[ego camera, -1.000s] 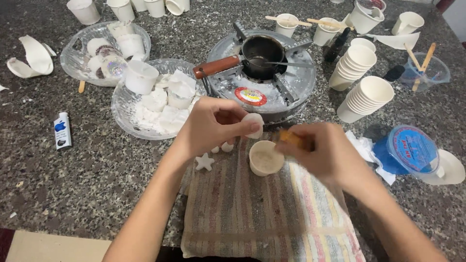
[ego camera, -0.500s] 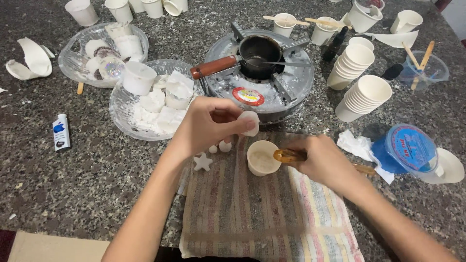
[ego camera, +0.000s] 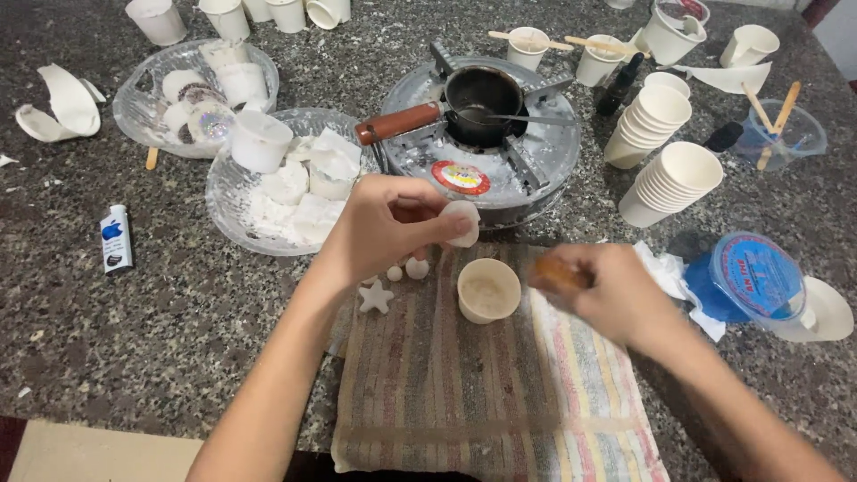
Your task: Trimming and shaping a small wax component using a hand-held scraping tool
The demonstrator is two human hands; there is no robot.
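we are pinching a small white disc (ego camera: 462, 223) in our left hand (ego camera: 388, 225), just up-left of the paper cup (ego camera: 487, 290) on the striped cloth (ego camera: 464, 393); our right hand (ego camera: 598, 290), nearer, is curling around something brownish, blurred.

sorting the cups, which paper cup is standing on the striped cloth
The single small paper cup between the hands, upright on the striped cloth. The other cups sit on the stone counter, some in stacks.
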